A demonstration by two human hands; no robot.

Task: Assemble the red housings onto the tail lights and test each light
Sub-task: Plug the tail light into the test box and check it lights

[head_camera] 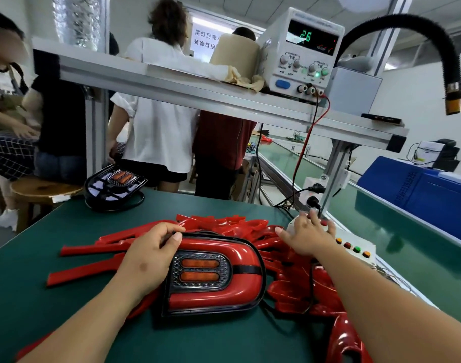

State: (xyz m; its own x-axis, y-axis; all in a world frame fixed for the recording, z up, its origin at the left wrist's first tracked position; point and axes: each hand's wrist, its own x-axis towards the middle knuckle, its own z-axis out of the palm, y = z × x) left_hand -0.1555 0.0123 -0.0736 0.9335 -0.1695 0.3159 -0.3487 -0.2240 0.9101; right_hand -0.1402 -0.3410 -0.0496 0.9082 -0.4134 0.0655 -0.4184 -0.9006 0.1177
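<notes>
Head view. An assembled tail light, with its red housing fitted and a black border around it, lies flat on the green bench mat at centre, resting partly on a loose pile of red housings. Its centre module shows two orange bars, one above the other, inside a dark honeycomb bezel.

The left hand rests on the left end of the tail light. The fingers are curled over the upper left edge and the thumb lies on the top rim; the hand is partly closed and grips the unit at that edge.

The right hand is extended to the white switch box at the right side of the mat. The fingers are spread wide and flat, holding nothing; the fingertips lie over the box's far end. Motion blur hides whether a button is pressed. Four coloured buttons on the nearer part of the box are uncovered.

A second tail light, without red housing, sits at the far left corner of the mat. A bench power supply stands on the upper shelf; its display reads 26. Red and black leads run down from its terminals toward the bench. Several people stand or sit beyond the bench, facing away
</notes>
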